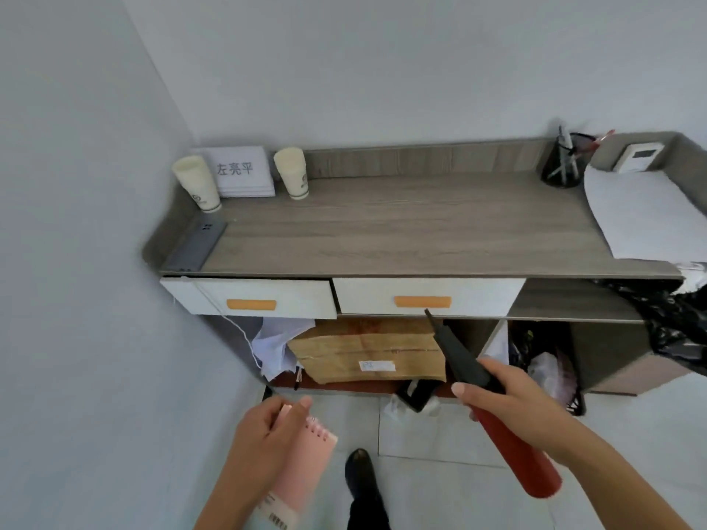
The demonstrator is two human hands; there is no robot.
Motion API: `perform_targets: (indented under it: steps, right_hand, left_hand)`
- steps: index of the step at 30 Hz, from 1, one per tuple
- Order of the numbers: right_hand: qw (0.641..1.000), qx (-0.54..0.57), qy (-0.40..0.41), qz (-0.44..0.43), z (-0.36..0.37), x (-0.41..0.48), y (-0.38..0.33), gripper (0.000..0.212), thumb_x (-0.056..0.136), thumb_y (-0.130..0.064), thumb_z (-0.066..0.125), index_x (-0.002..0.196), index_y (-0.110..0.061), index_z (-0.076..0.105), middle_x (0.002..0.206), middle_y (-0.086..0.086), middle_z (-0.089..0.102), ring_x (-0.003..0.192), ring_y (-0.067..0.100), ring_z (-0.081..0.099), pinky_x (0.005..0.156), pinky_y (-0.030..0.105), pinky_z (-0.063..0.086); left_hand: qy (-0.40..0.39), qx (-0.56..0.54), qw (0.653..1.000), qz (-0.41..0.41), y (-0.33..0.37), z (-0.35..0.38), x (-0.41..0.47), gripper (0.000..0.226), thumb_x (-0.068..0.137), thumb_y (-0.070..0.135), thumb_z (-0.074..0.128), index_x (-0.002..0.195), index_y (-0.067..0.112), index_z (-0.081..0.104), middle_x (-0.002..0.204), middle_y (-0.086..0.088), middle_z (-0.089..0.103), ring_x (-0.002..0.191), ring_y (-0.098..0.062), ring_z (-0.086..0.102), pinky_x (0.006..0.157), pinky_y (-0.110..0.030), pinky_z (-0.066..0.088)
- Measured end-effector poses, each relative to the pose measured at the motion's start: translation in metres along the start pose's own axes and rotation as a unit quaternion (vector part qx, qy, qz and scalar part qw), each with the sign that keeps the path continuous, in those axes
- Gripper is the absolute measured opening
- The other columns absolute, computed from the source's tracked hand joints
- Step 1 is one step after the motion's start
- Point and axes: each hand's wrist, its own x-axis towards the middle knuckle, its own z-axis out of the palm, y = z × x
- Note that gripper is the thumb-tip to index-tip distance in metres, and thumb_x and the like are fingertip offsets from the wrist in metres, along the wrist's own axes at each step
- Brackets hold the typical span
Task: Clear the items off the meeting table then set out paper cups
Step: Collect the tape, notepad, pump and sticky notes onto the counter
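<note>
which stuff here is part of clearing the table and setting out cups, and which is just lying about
Part of the job:
- pink notebook in the left hand
- red and black object in the right hand
- two paper cups on the sideboard

Just lying about:
- name card
- pen holder
- white paper
- cardboard box
- black bag

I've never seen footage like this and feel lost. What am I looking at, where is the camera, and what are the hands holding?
There is no machine here: a person wears one wide-angle camera on the head, looking down at their own hands. The left hand holds a pink spiral notebook. The right hand grips a red and black bottle-like object. Ahead stands a wooden sideboard bearing two paper cups, a name card, a pen holder and white paper.
</note>
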Motion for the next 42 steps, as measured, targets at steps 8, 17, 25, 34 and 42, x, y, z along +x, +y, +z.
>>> perform_targets:
  steps: [8,17,25,34,42]
  right_hand:
    - [0.999,0.020,0.022,0.025,-0.004,0.120,-0.072,0.026,0.082,-0.036,0.072,0.097,-0.019,0.061,0.077,0.015,0.069,0.063,0.019,0.064,0.065,0.036,0.054]
    - [0.993,0.060,0.099,-0.031,-0.066,0.234,-0.163,0.027,0.087,-0.009,0.064,0.109,-0.025,0.057,0.105,0.016,0.064,0.094,0.026,0.062,0.079,0.036,0.050]
    - [0.968,0.005,0.179,-0.178,-0.099,0.397,-0.235,0.038,0.079,-0.024,0.077,0.109,-0.024,0.054,0.108,-0.006,0.063,0.101,0.017,0.059,0.086,0.031,0.045]
    - [0.952,-0.073,0.207,-0.214,-0.092,0.496,-0.219,0.056,0.077,-0.033,0.079,0.126,-0.018,0.055,0.120,0.001,0.064,0.109,0.019,0.059,0.092,0.035,0.047]
    - [0.956,-0.109,0.215,-0.167,-0.096,0.487,-0.215,0.082,0.071,-0.034,0.083,0.140,-0.021,0.041,0.136,-0.002,0.054,0.122,0.014,0.051,0.096,0.030,0.041]
  left_hand:
    - [-0.013,-0.006,1.000,0.011,0.054,-0.025,0.162,0.043,0.093,0.044,0.054,0.075,0.006,0.062,0.066,-0.011,0.071,0.051,-0.017,0.065,0.047,-0.024,0.046]
    - [-0.102,-0.024,0.994,0.027,0.130,-0.016,0.269,0.041,0.095,0.046,0.048,0.071,0.013,0.053,0.052,0.002,0.068,0.041,-0.006,0.063,0.041,-0.016,0.044]
    - [-0.062,-0.075,0.993,-0.063,0.135,-0.016,0.303,0.043,0.090,0.046,0.059,0.055,0.023,0.055,0.053,0.001,0.058,0.050,-0.008,0.054,0.053,-0.024,0.039]
    - [-0.036,-0.147,0.981,-0.120,0.145,-0.023,0.330,0.028,0.085,0.030,0.054,0.060,0.021,0.060,0.061,0.000,0.062,0.055,-0.011,0.054,0.054,-0.023,0.041]
    - [-0.155,-0.140,0.977,-0.032,0.189,-0.025,0.390,0.020,0.097,0.012,0.051,0.081,0.008,0.061,0.066,0.000,0.065,0.056,-0.009,0.061,0.051,-0.019,0.046]
